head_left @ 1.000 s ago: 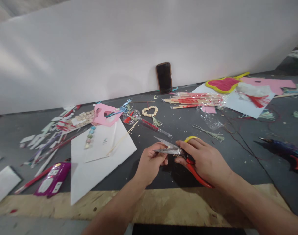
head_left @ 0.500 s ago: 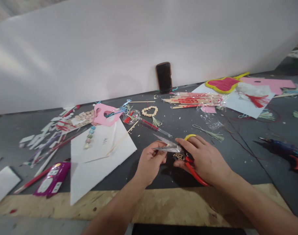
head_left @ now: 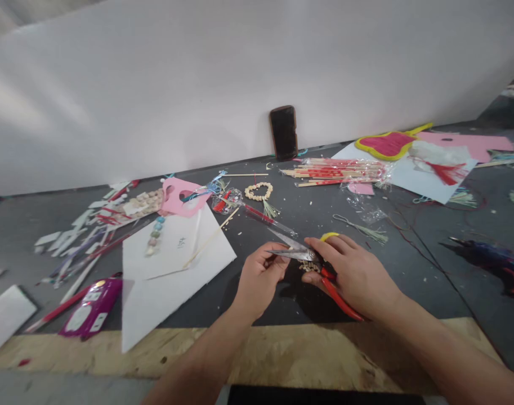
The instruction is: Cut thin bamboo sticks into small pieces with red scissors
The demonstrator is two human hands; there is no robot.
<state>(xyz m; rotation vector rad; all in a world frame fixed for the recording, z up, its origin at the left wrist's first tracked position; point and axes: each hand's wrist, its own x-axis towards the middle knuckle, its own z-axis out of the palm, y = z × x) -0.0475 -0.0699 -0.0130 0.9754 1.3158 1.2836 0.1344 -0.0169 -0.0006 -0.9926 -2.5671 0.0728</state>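
My right hand (head_left: 353, 275) grips a pair of scissors (head_left: 296, 251) with red and yellow handles; the metal blades point left and stand slightly apart. My left hand (head_left: 259, 278) is closed in a pinch right at the blades, holding something thin that I cannot make out. A small cluster of pale beads (head_left: 309, 266) sits just under the scissor pivot, between my two hands. Both hands hover over the dark grey mat (head_left: 307, 214) near its front edge.
White paper sheets (head_left: 172, 264) lie to the left, a purple packet (head_left: 90, 309) beyond them. A heart of beads (head_left: 259, 191), a pack of sticks (head_left: 336, 170), a phone (head_left: 283, 132) against the wall, a glue gun (head_left: 493, 259) at right.
Both hands with the scissors have drifted slightly up and away from me. The pale beads under the pivot have come into view.
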